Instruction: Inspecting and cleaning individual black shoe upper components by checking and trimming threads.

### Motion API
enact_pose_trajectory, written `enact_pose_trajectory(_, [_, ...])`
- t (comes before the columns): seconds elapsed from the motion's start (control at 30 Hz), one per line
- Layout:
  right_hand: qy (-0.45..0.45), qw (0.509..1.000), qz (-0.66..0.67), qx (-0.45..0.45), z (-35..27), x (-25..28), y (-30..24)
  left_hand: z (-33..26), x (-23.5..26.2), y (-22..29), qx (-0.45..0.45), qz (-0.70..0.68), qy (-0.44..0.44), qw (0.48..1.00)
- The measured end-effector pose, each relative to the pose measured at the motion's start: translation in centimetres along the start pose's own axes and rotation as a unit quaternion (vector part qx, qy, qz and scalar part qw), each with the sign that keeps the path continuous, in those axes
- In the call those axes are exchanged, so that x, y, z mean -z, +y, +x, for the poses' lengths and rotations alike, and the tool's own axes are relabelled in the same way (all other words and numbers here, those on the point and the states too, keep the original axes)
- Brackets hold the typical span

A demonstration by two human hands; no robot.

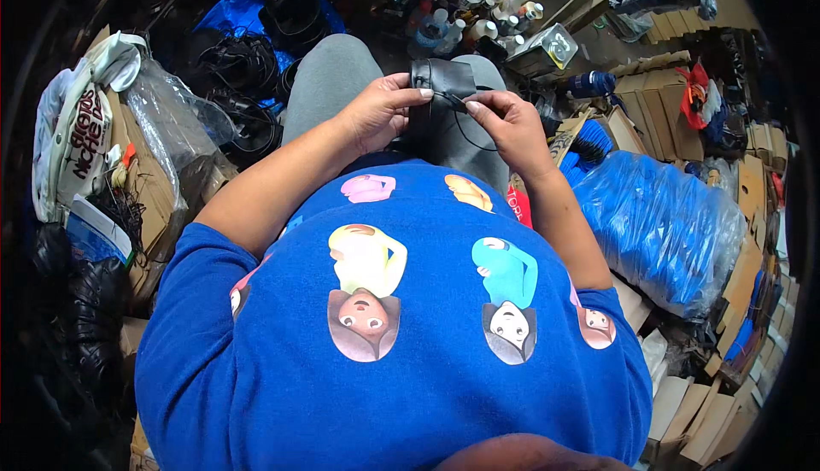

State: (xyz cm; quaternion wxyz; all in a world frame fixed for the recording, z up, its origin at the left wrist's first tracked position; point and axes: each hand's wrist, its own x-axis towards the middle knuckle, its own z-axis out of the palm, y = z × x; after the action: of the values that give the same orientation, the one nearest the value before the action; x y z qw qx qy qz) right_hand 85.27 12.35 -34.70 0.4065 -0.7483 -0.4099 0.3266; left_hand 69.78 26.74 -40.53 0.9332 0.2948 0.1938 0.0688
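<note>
Above my lap, between my knees, is a black leather piece (451, 76), smooth and curved like part of a shoe; its whole shape does not show. My left hand (380, 112) grips its near left side, thumb on top. A thin black cord (485, 142) loops down from the piece. Closed in a pinch, my right hand (511, 129) holds the cord close to the leather's right edge. The undersides of the leather piece and the fingertips behind it are hidden.
Black shoes (290, 10) and a blue sheet (329, 14) lie at the far left. Several bottles (478, 10) stand ahead. A plastic-wrapped blue bundle (662, 223) and cardboard pieces (662, 108) crowd the right. A white printed bag (81, 129) is at left.
</note>
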Motion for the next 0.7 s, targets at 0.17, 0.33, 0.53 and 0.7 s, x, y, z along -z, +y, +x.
enact_pose_trajectory(0.17, [-0.011,0.997,-0.08,-0.007,0.1,0.4,-1.7,-0.2,-0.2,-0.1,-0.012,-0.008,-0.013,1.0])
enact_pose_trajectory(0.33, [-0.051,0.991,-0.121,-0.029,0.2,0.7,-2.6,-0.5,-0.7,0.0,-0.013,0.031,-0.013,0.999])
enact_pose_trajectory(0.53, [-0.077,0.993,0.088,-0.031,0.0,0.5,0.4,-0.7,-0.5,-0.3,-0.007,-0.001,-0.026,1.0])
enact_pose_trajectory(0.7, [-0.074,0.975,0.197,-0.066,-0.3,-0.5,1.9,-0.9,-0.6,-0.6,0.008,-0.016,-0.02,1.0])
